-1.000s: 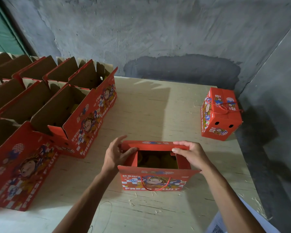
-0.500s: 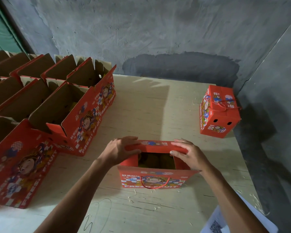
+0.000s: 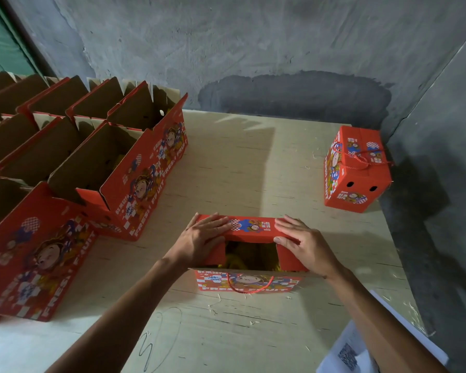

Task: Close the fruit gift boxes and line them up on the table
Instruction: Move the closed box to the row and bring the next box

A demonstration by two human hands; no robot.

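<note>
A red fruit gift box (image 3: 249, 282) with a rope handle stands on the wooden table (image 3: 240, 168) in front of me. Its far top flap (image 3: 250, 227) is folded down over the opening, and yellow fruit (image 3: 234, 261) shows through the gap still open. My left hand (image 3: 202, 239) lies flat on the flap's left end, over the left side flap. My right hand (image 3: 304, 242) presses the flap's right end, thumb under its edge. One closed box (image 3: 357, 170) stands at the far right by the wall.
Several open red boxes (image 3: 135, 168) with raised flaps fill the left side in rows. A large one (image 3: 35, 254) sits nearest at front left. Grey walls close the back and right. White paper (image 3: 361, 351) lies at the lower right.
Both hands have pushed the far top flap down and toward me, so it now covers more of the opening. The left hand went from gripping the side flap to lying flat.
</note>
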